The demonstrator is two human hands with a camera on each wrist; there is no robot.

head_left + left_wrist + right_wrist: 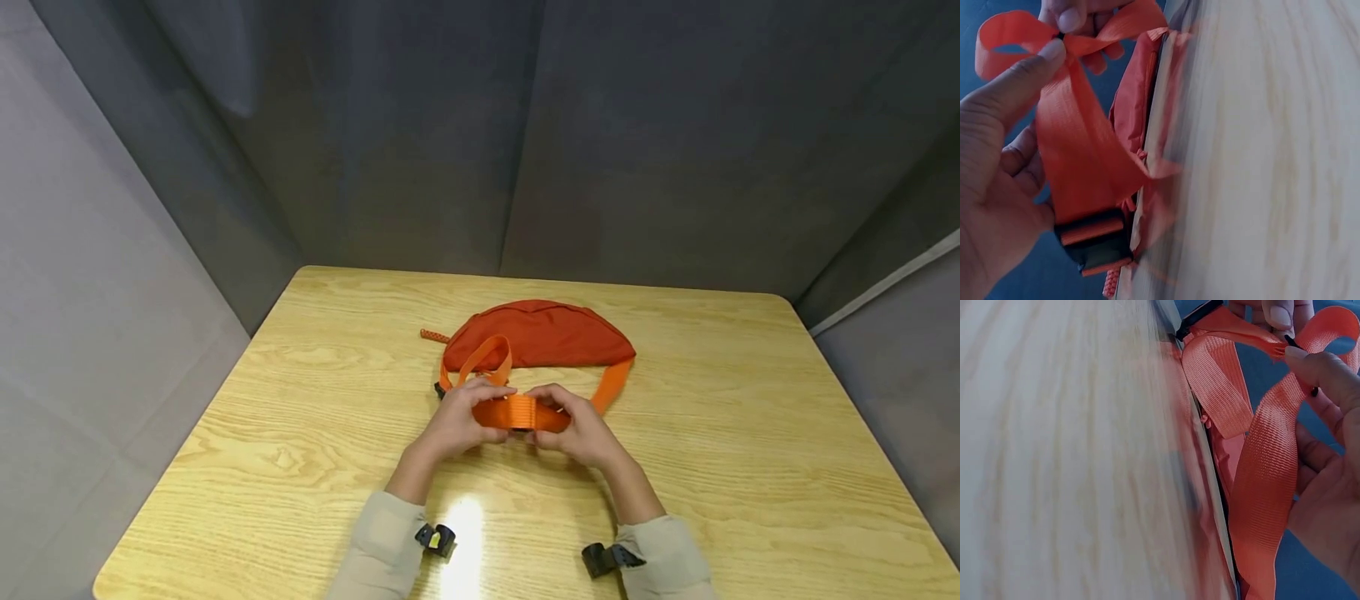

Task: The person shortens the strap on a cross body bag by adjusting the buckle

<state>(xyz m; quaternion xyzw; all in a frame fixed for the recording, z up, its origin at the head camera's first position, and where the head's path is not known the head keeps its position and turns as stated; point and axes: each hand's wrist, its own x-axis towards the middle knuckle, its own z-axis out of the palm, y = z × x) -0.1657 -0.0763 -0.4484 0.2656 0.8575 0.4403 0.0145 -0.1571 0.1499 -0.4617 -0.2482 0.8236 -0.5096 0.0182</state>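
Note:
A red waist bag (543, 335) lies on the table with its orange strap (522, 410) drawn toward the person. My left hand (457, 422) pinches the strap between thumb and fingers, a loop of it standing up between both hands. From the other side, my right hand (583, 427) pinches the same strap, the two hands a small gap apart. A small black piece (1292, 342) shows at the thumb tips in the right wrist view, mostly hidden by strap and fingers. Below the left hand, a black buckle (1099, 239) hangs on the webbing in the left wrist view.
The wooden table (300, 467) extends to both sides of the bag. A patterned cord pull (434, 336) sticks out at the bag's left end. Dark curtains (405, 150) stand behind the table, and a small black device sits on each wrist.

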